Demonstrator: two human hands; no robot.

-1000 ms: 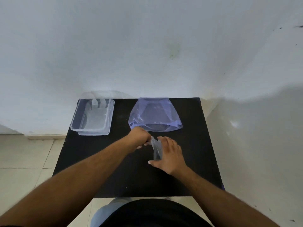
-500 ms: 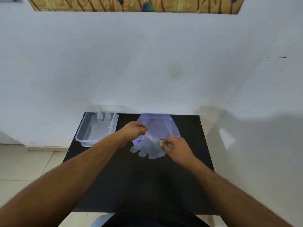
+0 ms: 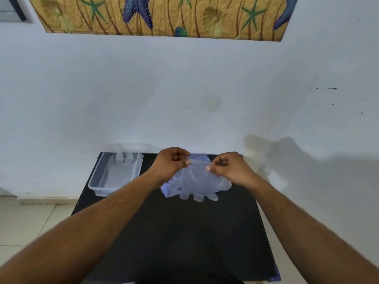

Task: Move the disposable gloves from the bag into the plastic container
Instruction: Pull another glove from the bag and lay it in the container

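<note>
The glove (image 3: pixel 198 181) and both hands hide most of the bag (image 3: pixel 167 188); the wall picture (image 3: pixel 164 15) is cut off above.

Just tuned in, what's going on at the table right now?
A person is holding one clear disposable glove up above the black table, pinching its cuff edge in the left hand and the right hand, fingers hanging down. Behind it lies the bluish plastic bag. The plastic container sits at the table's back left corner with at least one glove already inside. The held glove has not yet gone into it.
</note>
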